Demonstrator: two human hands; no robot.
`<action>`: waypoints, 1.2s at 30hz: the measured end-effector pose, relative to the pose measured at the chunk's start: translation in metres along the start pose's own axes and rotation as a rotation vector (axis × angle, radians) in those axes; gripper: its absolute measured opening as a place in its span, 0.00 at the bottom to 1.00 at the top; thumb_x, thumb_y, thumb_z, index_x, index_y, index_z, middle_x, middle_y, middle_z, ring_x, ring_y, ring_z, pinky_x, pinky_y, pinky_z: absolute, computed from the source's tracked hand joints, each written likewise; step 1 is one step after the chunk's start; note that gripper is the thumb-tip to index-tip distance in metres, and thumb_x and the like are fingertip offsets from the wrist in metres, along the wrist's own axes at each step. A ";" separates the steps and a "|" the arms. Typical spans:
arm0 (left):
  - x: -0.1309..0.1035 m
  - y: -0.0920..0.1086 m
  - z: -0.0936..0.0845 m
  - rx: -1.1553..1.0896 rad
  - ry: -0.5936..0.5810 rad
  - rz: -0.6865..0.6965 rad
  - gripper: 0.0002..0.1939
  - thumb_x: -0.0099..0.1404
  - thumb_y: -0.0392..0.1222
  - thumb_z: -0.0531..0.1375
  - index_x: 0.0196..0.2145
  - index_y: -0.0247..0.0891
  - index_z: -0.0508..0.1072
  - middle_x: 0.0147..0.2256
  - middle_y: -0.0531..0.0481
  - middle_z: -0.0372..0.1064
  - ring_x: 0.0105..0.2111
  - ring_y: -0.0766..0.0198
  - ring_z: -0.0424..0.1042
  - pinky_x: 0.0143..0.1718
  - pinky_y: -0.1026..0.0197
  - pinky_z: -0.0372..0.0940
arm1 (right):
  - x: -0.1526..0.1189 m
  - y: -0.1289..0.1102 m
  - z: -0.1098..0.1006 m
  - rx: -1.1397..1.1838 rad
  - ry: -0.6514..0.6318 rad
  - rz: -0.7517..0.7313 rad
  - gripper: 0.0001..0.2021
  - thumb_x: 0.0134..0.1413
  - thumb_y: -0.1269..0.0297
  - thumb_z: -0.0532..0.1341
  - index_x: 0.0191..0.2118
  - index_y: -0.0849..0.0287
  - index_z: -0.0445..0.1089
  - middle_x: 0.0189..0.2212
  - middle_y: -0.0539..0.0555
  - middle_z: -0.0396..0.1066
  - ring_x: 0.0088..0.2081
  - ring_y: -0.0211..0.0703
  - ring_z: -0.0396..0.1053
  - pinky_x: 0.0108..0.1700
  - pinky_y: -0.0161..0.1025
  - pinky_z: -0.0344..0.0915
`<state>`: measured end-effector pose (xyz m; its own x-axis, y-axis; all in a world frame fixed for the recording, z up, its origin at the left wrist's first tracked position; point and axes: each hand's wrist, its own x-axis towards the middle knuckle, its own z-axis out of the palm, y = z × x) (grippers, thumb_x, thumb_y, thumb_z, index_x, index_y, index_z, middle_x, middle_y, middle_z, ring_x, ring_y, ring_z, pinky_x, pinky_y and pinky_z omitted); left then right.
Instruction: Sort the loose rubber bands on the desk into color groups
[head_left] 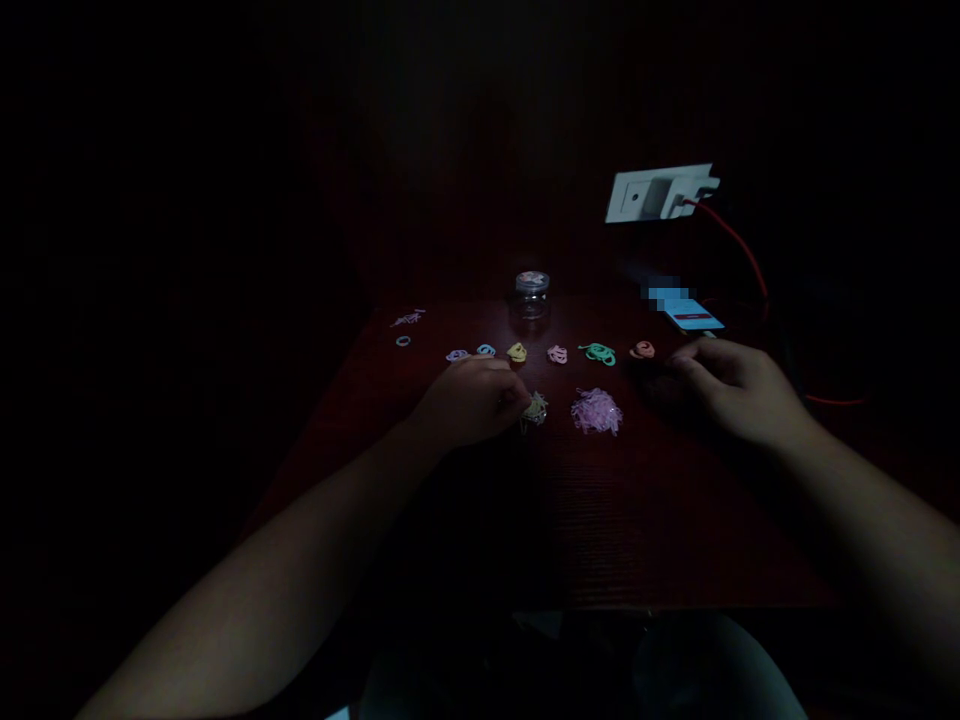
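Note:
My left hand is closed, its fingertips at a small pile of yellowish elastic bands. Whatever may be between those fingers is hidden. On the right, my right hand rests over the table with thumb and fingers curled together; I cannot see what it holds, if anything. Just left of it lies an orange bundle of hair ties. A larger pile of pink-purple elastic bands sits between the hands. Behind them runs a row of hair tie bundles: purple, blue, yellow, pink and green.
A clear lidded jar stands at the back of the dark red table. Far left are a few thin pale bands and a single ring. A lit phone lies back right, below a wall socket with a red cable.

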<state>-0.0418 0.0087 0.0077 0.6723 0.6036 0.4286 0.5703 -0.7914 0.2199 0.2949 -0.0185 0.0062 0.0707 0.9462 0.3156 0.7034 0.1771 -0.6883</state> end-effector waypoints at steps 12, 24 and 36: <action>-0.007 -0.013 -0.013 0.072 -0.138 0.014 0.20 0.58 0.42 0.63 0.49 0.44 0.74 0.48 0.47 0.73 0.48 0.52 0.69 0.49 0.50 0.60 | 0.003 0.002 -0.005 -0.005 0.118 0.074 0.10 0.55 0.56 0.61 0.31 0.58 0.69 0.26 0.51 0.68 0.28 0.39 0.63 0.30 0.37 0.59; 0.001 -0.006 0.004 0.003 -0.164 0.110 0.09 0.61 0.39 0.64 0.41 0.45 0.78 0.46 0.49 0.72 0.50 0.54 0.66 0.52 0.50 0.58 | 0.003 0.000 -0.004 0.021 0.127 0.087 0.09 0.55 0.57 0.61 0.31 0.58 0.69 0.27 0.50 0.68 0.28 0.38 0.62 0.31 0.37 0.58; 0.005 -0.008 0.008 0.045 -0.122 0.135 0.06 0.65 0.39 0.62 0.35 0.42 0.80 0.42 0.48 0.75 0.44 0.58 0.69 0.46 0.54 0.59 | 0.002 -0.001 -0.004 0.020 0.120 0.056 0.09 0.57 0.58 0.61 0.31 0.57 0.68 0.27 0.50 0.67 0.29 0.38 0.62 0.32 0.37 0.58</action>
<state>-0.0394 0.0190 0.0008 0.7950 0.5013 0.3414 0.4894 -0.8627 0.1272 0.2974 -0.0177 0.0105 0.1941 0.9158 0.3517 0.6818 0.1318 -0.7195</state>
